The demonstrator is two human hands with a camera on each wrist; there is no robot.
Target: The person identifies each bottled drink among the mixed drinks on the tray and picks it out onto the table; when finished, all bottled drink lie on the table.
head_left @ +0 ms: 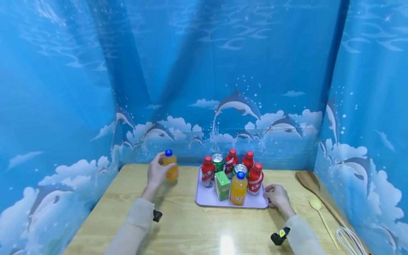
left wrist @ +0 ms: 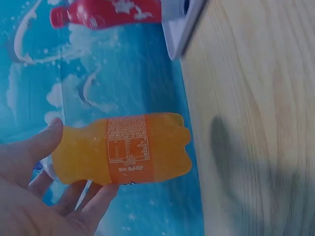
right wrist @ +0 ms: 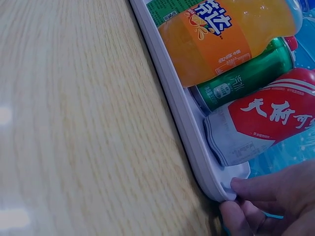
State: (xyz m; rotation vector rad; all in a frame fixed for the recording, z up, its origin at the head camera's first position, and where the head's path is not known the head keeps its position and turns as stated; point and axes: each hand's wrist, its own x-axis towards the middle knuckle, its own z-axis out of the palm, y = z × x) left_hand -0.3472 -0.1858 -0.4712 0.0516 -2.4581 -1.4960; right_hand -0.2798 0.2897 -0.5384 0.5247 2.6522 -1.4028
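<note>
My left hand [head_left: 156, 172] grips an orange soda bottle [left wrist: 123, 150] with a blue cap [head_left: 168, 152], fingers and thumb around its upper part. The left wrist view shows its base raised off the wooden table. My right hand [head_left: 278, 198] pinches the right front corner of a pale lilac tray [head_left: 204, 202], thumb on the rim [right wrist: 224, 189] and fingers beneath it. On the tray stand a second orange soda bottle [head_left: 238, 189], a green drink carton [head_left: 222, 186], several red-capped cola bottles [head_left: 208, 173] and two green cans [head_left: 217, 162].
At the table's right side lie a wooden spatula [head_left: 310, 182], a pale yellow spoon [head_left: 316, 203] and a white whisk [head_left: 350, 241]. A blue dolphin-print curtain [head_left: 239, 106] encloses the back and both sides of the wooden table [head_left: 185, 226].
</note>
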